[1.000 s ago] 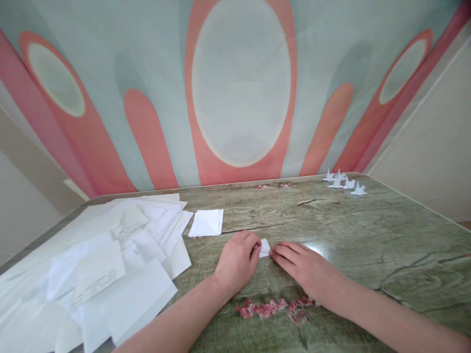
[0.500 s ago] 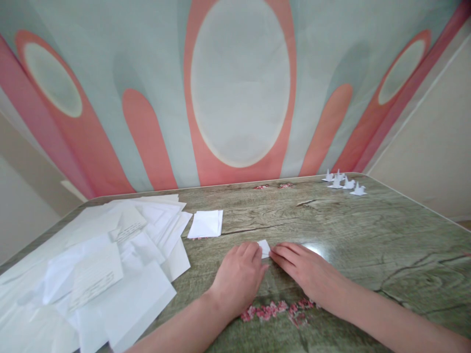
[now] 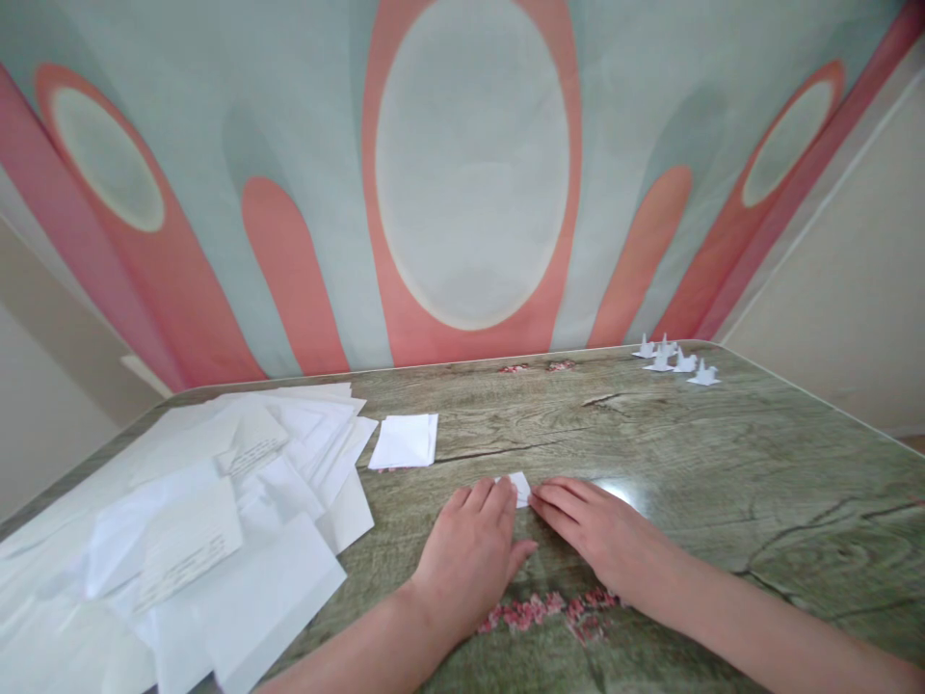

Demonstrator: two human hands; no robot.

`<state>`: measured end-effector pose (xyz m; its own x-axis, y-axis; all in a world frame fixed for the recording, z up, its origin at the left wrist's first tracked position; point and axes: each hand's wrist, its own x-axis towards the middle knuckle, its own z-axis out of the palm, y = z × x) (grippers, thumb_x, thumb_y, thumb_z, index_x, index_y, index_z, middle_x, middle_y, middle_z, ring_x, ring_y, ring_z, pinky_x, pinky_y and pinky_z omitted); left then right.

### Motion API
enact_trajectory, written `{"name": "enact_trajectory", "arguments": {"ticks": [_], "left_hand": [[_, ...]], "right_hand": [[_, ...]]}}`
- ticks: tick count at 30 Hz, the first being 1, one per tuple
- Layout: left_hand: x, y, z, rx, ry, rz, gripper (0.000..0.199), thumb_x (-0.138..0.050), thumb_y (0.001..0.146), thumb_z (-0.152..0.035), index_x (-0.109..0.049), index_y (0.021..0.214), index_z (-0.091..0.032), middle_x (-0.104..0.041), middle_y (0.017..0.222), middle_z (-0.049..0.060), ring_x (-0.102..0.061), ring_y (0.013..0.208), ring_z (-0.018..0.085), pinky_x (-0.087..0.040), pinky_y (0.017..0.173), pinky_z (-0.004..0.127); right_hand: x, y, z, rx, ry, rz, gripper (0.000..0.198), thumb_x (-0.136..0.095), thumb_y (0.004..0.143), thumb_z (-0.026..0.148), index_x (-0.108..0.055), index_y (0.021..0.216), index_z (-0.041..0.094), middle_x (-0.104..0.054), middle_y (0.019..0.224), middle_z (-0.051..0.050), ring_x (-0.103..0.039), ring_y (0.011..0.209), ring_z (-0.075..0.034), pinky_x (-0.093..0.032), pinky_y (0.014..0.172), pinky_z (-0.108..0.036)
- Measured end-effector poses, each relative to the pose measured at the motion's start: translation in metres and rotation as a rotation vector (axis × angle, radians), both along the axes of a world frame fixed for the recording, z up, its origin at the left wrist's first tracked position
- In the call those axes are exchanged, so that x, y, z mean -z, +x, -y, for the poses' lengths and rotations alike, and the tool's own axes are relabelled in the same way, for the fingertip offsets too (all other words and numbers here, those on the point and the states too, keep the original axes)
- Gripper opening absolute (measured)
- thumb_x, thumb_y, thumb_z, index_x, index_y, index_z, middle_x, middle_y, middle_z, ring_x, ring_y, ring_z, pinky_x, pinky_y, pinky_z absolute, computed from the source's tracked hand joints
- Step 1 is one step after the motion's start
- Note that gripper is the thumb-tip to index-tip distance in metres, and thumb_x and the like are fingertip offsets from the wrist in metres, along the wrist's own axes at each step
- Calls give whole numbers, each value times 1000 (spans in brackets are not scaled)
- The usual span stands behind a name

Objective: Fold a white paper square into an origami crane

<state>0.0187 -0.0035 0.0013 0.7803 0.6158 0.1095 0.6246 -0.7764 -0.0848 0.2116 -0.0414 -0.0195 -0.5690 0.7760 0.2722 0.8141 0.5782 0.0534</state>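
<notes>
A small folded piece of white paper [image 3: 519, 488] lies on the table between my two hands. My left hand [image 3: 473, 545] rests on its left side, fingers laid flat over the paper and thumb stuck out to the right. From the other side, my right hand [image 3: 596, 525] has its fingers pressed together at the paper's right corner. The right thumb is hidden beneath the hand, and the left fingertips cover part of the paper.
On the left, a big spread of loose white sheets [image 3: 281, 588] covers the table [image 3: 650, 443]. A small stack of square paper [image 3: 403, 440] lies just beyond my left hand. Several folded paper cranes [image 3: 684, 360] stand at the far right, near a patterned wall cloth [image 3: 473, 164].
My left hand has flattened over the paper, and its thumb has swung out to the right, away from the fingers. The right hand stays at the paper's corner.
</notes>
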Motion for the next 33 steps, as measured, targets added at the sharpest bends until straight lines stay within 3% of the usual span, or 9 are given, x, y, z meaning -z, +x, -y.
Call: {"name": "enact_trajectory", "arguments": {"ticks": [15, 22, 27, 33], "left_hand": [[0, -3, -3, 41, -20, 37, 45, -45, 87, -42, -49, 122, -14, -53, 123, 11, -47, 109, 27, -38, 89, 40], [-7, -7, -27, 116, -230, 223, 26, -42, 89, -19, -56, 111, -18, -60, 105, 5, -53, 99, 19, -41, 89, 33], [-3, -7, -42, 124, -381, 420, 24, -46, 86, -15, -61, 104, -18, -59, 100, 4, -54, 94, 15, -43, 87, 26], [2, -6, -44, 93, -449, 514, 23, -49, 84, -15, -65, 100, -18, -59, 97, 4, -55, 90, 15, -44, 84, 26]], "right_hand": [[-1, -5, -2, 24, 44, 67, 36, -47, 81, 9, -51, 117, 12, -57, 109, -11, -52, 95, -23, -48, 80, -39], [0, -8, -4, 7, 47, 41, 34, -46, 83, 8, -52, 116, 14, -56, 112, -10, -50, 100, -22, -47, 81, -37], [-1, -8, -3, 19, 18, 17, 38, -45, 82, 5, -50, 119, 12, -56, 114, -9, -49, 100, -22, -46, 83, -37], [1, -7, -3, 6, 29, 1, 38, -43, 83, 6, -49, 120, 12, -56, 115, -9, -48, 100, -22, -47, 83, -38]]}}
